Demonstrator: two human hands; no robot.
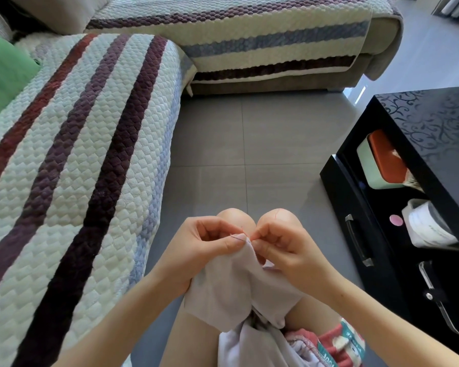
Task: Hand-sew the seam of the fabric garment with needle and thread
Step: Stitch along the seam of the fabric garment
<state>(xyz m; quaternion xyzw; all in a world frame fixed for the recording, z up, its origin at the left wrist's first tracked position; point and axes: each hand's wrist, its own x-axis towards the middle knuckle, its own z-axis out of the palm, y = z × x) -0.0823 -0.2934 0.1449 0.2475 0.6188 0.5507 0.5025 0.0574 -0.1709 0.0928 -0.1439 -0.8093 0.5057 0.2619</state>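
Biggest thing on my feed is the sofa (77,154) with its quilted striped cover, filling the left side and wrapping round the top, with a green cushion (3,72) poking in at the far left edge. Grey tiled floor (249,141) runs down the middle. On the right is a glossy black table (421,123) with an open shelf, and there's an orange-lidded box (379,162) tucked in there. Down at the bottom centre the pale fabric garment (231,287) is draped over the person's lap, just behind the bare knees (236,221), with its top edge bunched up between both hands. The left hand (204,247) has its fingers curled in and the thumb pressed flat on that top edge, so it's gripping the cloth. The right hand (281,247) is curled up too, thumb and forefinger pinched tight right at the edge, on a thin dark thread (237,236) that runs across to the left thumb. The needle itself is too small for me to make out.
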